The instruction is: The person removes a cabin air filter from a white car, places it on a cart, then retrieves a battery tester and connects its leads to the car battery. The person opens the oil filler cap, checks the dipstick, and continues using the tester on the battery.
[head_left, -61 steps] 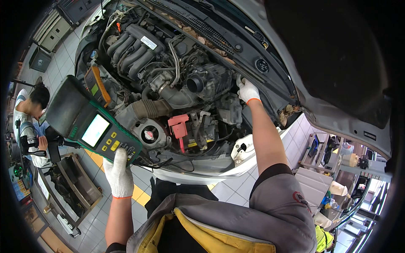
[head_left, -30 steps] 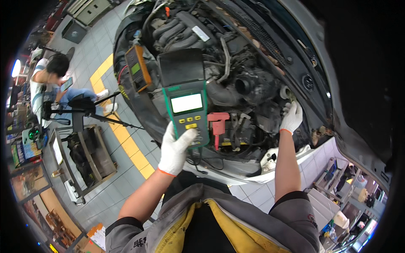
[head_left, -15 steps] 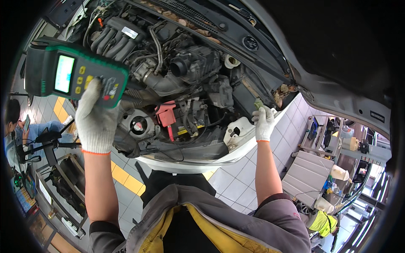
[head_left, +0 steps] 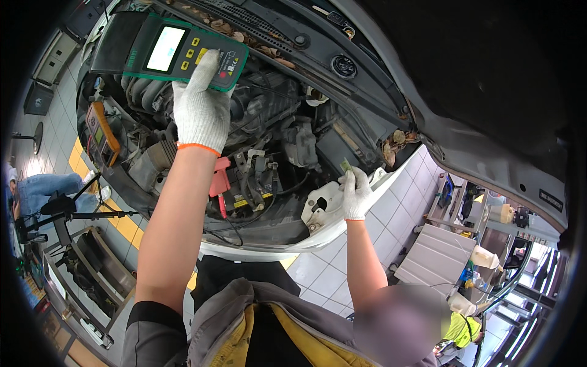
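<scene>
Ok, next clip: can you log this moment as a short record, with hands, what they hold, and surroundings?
View: head camera, over a car with its hood up
Left hand: white glove, grip closed around a green-and-black handheld tester, thumb across its front
Tester screen: lit
Right hand: white glove, small greenish piece at the fingertips; too small to identify
Under hood: battery, red plastic piece, orange-edged meter, dry leaves
Others: person in yellow vest, lower right
</scene>
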Demonstrator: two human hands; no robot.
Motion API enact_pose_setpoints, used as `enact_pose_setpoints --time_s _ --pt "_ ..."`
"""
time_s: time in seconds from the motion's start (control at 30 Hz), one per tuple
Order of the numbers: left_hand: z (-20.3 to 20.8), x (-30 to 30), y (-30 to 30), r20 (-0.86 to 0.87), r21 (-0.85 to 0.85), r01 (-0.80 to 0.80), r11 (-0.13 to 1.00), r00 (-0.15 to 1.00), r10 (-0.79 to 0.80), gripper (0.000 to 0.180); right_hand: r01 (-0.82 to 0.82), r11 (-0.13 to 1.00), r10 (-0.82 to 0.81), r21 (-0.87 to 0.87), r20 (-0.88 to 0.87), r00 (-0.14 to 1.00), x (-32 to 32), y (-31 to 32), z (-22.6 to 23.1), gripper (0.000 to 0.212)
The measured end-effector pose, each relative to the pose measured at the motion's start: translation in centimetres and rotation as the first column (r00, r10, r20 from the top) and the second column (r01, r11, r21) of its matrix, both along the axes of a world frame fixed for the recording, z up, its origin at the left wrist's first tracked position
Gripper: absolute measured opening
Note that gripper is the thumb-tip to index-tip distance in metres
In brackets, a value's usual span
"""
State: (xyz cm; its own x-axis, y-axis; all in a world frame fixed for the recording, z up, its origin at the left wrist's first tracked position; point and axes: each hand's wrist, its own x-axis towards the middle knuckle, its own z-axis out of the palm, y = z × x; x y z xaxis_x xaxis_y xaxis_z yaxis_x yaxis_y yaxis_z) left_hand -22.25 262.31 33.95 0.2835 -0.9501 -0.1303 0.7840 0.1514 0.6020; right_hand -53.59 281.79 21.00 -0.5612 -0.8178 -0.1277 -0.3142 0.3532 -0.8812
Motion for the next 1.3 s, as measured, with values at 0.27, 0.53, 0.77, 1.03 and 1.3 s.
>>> enact_pose_setpoints --time_s 0.27,0.53,0.77,1.03,1.3 --pt "-1.1 -3.1 -2.7 0.047 -0.080 -0.025 0.996 0.998 0.029 0.048 -0.035 0.999 0.034 -0.018 -0.063 0.997 0.0 0.0 -0.3 0.022" --pt "-1.9 -5.8 -3.3 0.166 -0.068 0.001 0.998 0.986 0.011 0.042 -0.071 0.995 0.063 -0.064 -0.121 0.991 -0.5 0.4 -1.6 0.022" --pt "-2.0 -8.1 -3.4 0.230 -0.053 -0.020 0.998 0.973 0.032 0.044 -0.068 0.997 0.065 -0.031 -0.098 0.993 -0.6 0.6 -1.6 0.022" --pt "-2.0 -8.9 -3.6 0.293 -0.027 -0.004 1.000 0.956 0.012 0.040 -0.086 0.996 0.082 -0.026 -0.109 0.991 -0.9 0.9 -1.9 0.023" --pt "-1.7 -8.8 -3.9 0.224 0.012 -0.009 1.000 0.975 0.006 0.038 -0.101 0.993 0.090 -0.063 -0.150 0.985 -1.0 0.9 -2.5 0.023"
